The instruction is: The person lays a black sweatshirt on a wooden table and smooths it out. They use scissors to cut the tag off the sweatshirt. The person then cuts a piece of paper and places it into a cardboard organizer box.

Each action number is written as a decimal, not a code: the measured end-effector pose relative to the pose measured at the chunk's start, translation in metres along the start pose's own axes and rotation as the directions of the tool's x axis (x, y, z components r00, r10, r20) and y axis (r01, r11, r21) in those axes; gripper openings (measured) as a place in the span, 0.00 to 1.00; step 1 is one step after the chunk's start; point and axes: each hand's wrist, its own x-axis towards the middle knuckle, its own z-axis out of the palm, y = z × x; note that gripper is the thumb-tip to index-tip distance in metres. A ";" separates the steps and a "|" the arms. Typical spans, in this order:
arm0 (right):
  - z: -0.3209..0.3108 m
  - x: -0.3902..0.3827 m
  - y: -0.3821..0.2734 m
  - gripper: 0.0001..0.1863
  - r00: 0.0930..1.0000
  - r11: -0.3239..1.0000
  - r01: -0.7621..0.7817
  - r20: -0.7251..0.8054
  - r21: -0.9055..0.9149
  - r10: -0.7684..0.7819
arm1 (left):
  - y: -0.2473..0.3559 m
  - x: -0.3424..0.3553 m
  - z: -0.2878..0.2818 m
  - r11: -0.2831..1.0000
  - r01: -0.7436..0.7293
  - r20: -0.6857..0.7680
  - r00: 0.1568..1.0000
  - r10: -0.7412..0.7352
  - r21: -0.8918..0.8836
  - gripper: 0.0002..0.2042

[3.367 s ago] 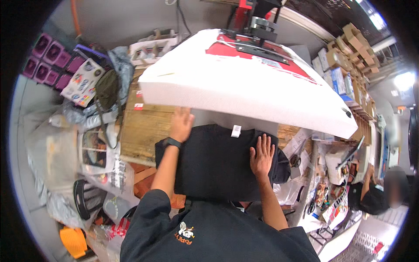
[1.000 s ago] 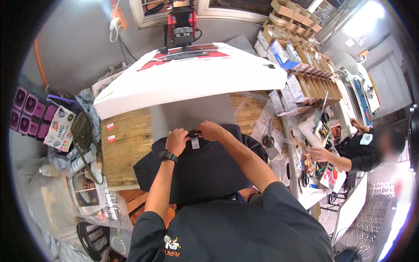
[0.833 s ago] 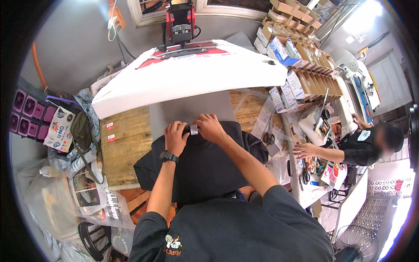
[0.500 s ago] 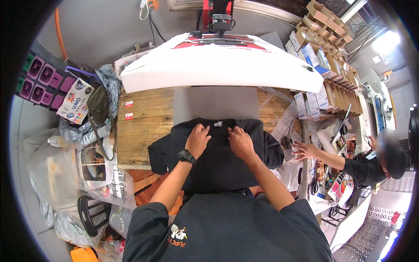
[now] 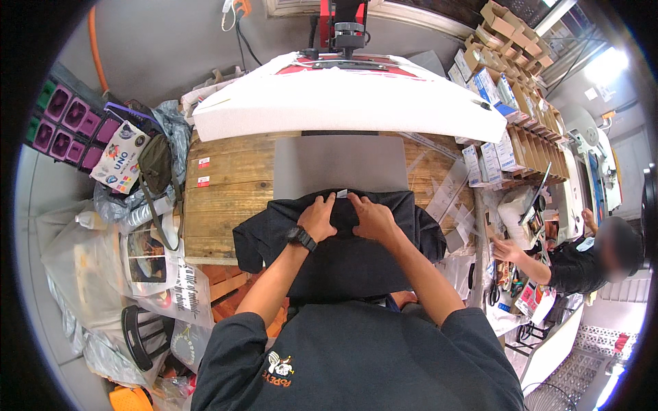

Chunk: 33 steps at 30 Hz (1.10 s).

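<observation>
A black T-shirt [image 5: 336, 264] is spread over the near part of a grey flat platen [image 5: 340, 161], its collar facing away from me and a small white tag [image 5: 342, 194] at the neck. My left hand [image 5: 319, 219], with a black watch on the wrist, lies on the shirt just left of the tag. Opposite it, my right hand [image 5: 373, 220] rests right of the tag. Both hands touch the fabric at the neckline, fingers reaching to the collar and thumbs spread apart from them. Some fingertips are hard to make out against the black cloth.
Beyond the platen, a wide white-covered press head [image 5: 349, 103] overhangs the wooden table [image 5: 229, 229]. Boxes [image 5: 504, 89] are stacked at the back right. Purple bins [image 5: 65, 127] and plastic-wrapped bundles [image 5: 89, 274] crowd the left. A co-worker [image 5: 582, 267] stands at the right.
My fingers have shifted slightly up toward the collar and my thumbs have spread. More of the grey platen shows above the neckline. The co-worker's arm has drawn back to the right.
</observation>
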 end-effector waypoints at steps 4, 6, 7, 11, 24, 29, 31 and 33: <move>0.001 0.008 -0.003 0.52 0.999 1.000 -0.012 -0.032 -0.009 0.012 | -0.003 -0.001 0.003 0.999 -0.013 -0.057 0.998 0.010 -0.039 0.49; 0.001 0.010 -0.004 0.52 1.000 0.999 0.002 0.002 -0.046 -0.002 | -0.005 0.000 0.004 0.999 -0.007 -0.055 0.998 0.005 -0.041 0.49; -0.001 0.011 -0.004 0.52 1.000 0.998 0.010 0.018 -0.066 -0.009 | -0.006 0.002 0.000 0.999 -0.006 -0.041 0.999 0.005 -0.037 0.49; -0.001 0.014 0.000 0.52 0.999 0.997 0.047 0.001 -0.066 -0.047 | -0.005 0.003 -0.002 0.997 0.041 -0.032 0.999 -0.043 -0.062 0.49; 0.003 0.019 0.012 0.43 0.985 0.983 0.126 -0.101 -0.135 -0.140 | -0.010 0.014 0.009 0.989 -0.143 -0.088 0.986 0.140 -0.028 0.50; 0.023 0.007 0.005 0.49 0.986 0.998 0.013 -0.164 -0.055 -0.022 | -0.020 0.016 0.018 0.991 -0.131 -0.065 0.989 0.130 -0.019 0.51; 0.029 0.004 0.001 0.48 0.980 1.000 0.008 -0.197 0.013 -0.006 | -0.022 0.013 0.019 0.992 -0.128 -0.069 0.989 0.127 -0.014 0.51; 0.034 0.000 0.000 0.48 0.980 0.998 -0.017 -0.195 0.061 0.029 | -0.016 0.009 0.021 0.995 -0.099 -0.066 0.993 0.099 0.000 0.51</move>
